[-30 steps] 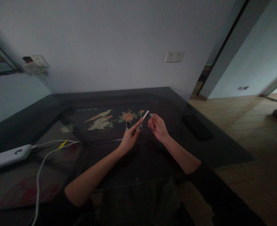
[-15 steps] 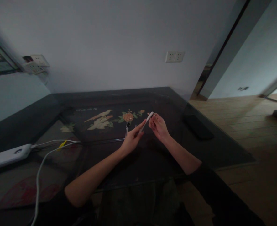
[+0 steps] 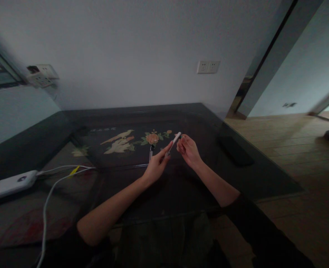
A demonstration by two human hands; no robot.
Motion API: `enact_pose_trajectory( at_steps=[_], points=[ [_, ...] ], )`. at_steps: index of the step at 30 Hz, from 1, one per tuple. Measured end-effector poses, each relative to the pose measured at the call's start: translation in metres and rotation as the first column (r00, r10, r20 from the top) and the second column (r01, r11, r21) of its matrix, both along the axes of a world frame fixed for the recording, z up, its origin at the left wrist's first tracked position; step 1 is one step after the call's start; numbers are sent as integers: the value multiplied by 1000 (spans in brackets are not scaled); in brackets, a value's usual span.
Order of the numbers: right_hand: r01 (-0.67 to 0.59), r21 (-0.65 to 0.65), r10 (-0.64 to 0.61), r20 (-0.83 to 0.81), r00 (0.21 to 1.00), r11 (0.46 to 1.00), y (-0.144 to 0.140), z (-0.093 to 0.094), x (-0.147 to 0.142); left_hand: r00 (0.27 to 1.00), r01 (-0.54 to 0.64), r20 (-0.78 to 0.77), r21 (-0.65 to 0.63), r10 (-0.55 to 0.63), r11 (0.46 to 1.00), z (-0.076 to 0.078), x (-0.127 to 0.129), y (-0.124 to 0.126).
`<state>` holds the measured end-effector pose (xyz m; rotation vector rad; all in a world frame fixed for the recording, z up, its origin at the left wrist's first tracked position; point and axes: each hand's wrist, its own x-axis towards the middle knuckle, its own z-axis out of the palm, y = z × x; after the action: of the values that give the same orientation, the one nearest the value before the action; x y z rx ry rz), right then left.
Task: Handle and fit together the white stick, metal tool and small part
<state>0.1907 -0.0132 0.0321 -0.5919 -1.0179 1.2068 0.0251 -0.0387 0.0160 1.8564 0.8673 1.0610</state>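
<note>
My left hand [image 3: 155, 166] grips a slim white pen-like stick [image 3: 173, 142] that slants up to the right above the dark table [image 3: 265, 175]. My right hand [image 3: 189, 149] pinches the stick's upper end with its fingertips; whatever small part it holds there is hidden by the fingers. A dark pen [image 3: 151, 151] lies on the table just left of my left hand. Both forearms reach forward over the glass top.
The table top carries an inlaid bird and flower picture [image 3: 131, 139]. A white power bank [image 3: 9, 184] with white cables [image 3: 48, 201] lies at the left. A black flat object [image 3: 235, 150] rests near the right edge. Wooden floor is to the right, wall sockets [image 3: 208, 67] behind.
The green tip seen between the stick and my right hand a second ago is no longer visible. My right hand's fingers have closed up onto the stick's upper end.
</note>
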Motion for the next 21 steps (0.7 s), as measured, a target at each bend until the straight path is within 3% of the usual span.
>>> enact_pose_trajectory(
  at_steps=[6, 15, 21],
  points=[
    [1, -1, -1, 7, 1000, 1000, 2, 0, 0, 998, 63, 26, 28, -64, 998, 1, 1, -1],
    [-30, 11, 30, 24, 999, 999, -1, 2, 0, 996, -9, 88, 6, 8, 1000, 2, -4, 9],
    [6, -1, -6, 39, 999, 1000, 1, -1, 1, 999, 20, 47, -5, -20, 1000, -3, -1, 4]
  ],
)
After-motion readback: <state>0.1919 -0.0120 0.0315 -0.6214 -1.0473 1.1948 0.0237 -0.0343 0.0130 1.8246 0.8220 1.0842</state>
